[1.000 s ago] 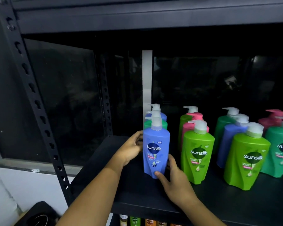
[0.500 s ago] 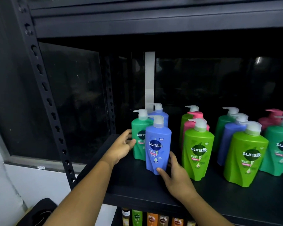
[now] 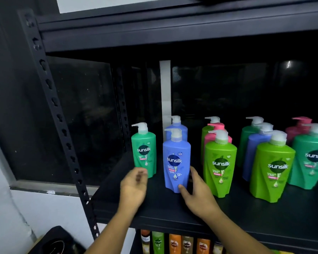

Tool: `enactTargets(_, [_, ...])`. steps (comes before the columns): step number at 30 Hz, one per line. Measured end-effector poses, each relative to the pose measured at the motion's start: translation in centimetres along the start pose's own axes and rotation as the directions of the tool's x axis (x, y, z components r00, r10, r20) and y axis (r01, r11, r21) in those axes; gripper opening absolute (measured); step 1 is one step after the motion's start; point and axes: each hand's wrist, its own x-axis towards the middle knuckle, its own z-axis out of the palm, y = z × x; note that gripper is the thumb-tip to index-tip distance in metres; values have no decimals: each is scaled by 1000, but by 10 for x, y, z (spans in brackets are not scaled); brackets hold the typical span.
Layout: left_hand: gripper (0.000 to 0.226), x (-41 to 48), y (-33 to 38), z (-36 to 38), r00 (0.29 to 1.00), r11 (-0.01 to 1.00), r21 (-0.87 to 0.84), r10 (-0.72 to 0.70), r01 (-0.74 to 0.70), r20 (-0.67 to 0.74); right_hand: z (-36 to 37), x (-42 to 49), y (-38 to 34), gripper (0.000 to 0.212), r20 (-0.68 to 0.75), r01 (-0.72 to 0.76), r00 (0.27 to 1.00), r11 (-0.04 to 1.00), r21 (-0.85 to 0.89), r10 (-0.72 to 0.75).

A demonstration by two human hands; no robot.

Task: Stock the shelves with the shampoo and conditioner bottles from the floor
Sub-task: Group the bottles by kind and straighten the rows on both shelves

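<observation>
A blue Sunsilk pump bottle (image 3: 176, 162) stands upright near the front of the black shelf (image 3: 165, 208). My right hand (image 3: 196, 195) rests against its lower right side, thumb on the base and fingers behind it. My left hand (image 3: 134, 186) hovers blurred in front of a teal-green Sunsilk bottle (image 3: 144, 151) at the left, apart from it with fingers loosely curled. Another blue bottle (image 3: 178, 128) stands behind the front one.
Lime-green (image 3: 219, 165), pink (image 3: 217, 132), blue (image 3: 255, 151) and teal (image 3: 312, 158) bottles fill the shelf's right side in rows. A perforated black upright (image 3: 59, 116) stands at the left. Smaller bottles (image 3: 174, 242) line the shelf below. A dark object (image 3: 53, 241) lies bottom left.
The teal-green bottle now stands alone at the left of the blue one. My left hand has let go of it and pulled back toward me. My right hand stays at the blue bottle.
</observation>
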Motion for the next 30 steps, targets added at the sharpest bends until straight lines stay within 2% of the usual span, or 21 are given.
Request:
enactTargets(1, [12, -5, 6, 6, 992, 999, -34, -8, 12, 130, 0, 0, 0, 69, -4, 3, 1000, 1000, 1, -3])
enactTargets(3, [38, -9, 17, 18, 910, 997, -39, -44, 66, 412, -2, -2, -3, 69, -7, 12, 1000, 1000, -5, -12])
enactTargets(5, [62, -7, 17, 31, 828, 998, -29, -37, 64, 559, -4, -3, -5, 69, -2, 11, 1000, 1000, -7, -11])
enactTargets(8, [71, -1, 8, 47, 840, 996, -6, -68, 84, 539, -5, -4, -7, 71, 9, -10, 1000, 999, -41, 10])
enactTargets(12, [65, 7, 5, 60, 877, 998, 6, -59, 64, 478, -4, -2, -8, 66, -1, -29, 1000, 992, -126, 29])
enactTargets(20, [65, 32, -3, 83, 913, 999, -33, 29, -17, 408, 2, 0, -7, 46, 88, 1, 996, 929, -369, 34])
enactTargets(25, [68, 39, -8, 91, 920, 998, -20, 61, -57, 387, 8, 4, -4, 53, 173, 24, 982, 874, -485, 69])
enactTargets(30, [72, 38, -13, 91, 915, 998, -40, 69, -58, 397, 10, 7, -3, 59, 203, 54, 977, 854, -518, 62])
